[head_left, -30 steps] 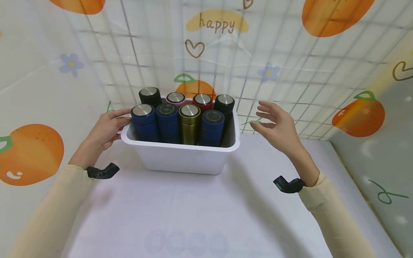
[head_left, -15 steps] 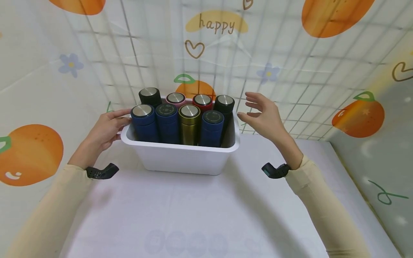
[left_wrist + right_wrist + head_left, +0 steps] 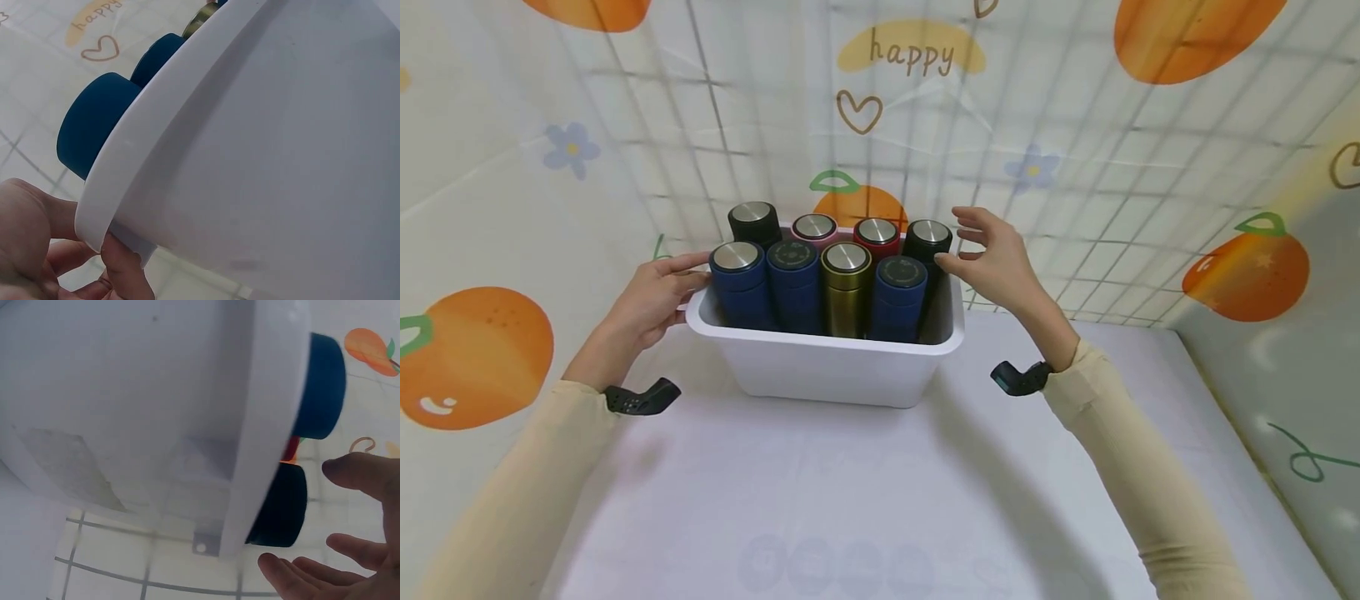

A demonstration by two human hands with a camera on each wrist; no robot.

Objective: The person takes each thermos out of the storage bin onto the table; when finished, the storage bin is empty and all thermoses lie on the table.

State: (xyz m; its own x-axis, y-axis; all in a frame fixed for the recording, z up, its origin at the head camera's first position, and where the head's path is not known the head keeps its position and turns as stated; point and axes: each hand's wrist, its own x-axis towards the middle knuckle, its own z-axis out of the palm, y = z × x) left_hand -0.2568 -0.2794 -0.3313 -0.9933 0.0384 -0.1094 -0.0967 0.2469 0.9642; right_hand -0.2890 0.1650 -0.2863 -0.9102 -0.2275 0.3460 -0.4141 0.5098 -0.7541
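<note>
A white plastic tub (image 3: 831,371) stands on the table, packed with several upright vacuum flasks. At its left end my left hand (image 3: 651,304) pinches the rim, thumb above and fingers below in the left wrist view. My right hand (image 3: 997,262), thumb and fingers spread apart, is at the right end beside the black flask (image 3: 929,240) in the back row. In the right wrist view a gap shows between the fingers and the black flask's cap (image 3: 284,509). In front are blue flasks, one of them (image 3: 897,304) at the right, and a gold flask (image 3: 847,292).
Red (image 3: 877,237) and pink (image 3: 815,228) flasks and another black one (image 3: 754,222) fill the back row. Behind the tub rises a wire grid (image 3: 1075,208) under a printed sheet. A pale cloth covers the table (image 3: 820,483).
My right hand has moved left and slightly up, from off to the side of the tub to close beside the back right black flask. The left hand stays on the rim.
</note>
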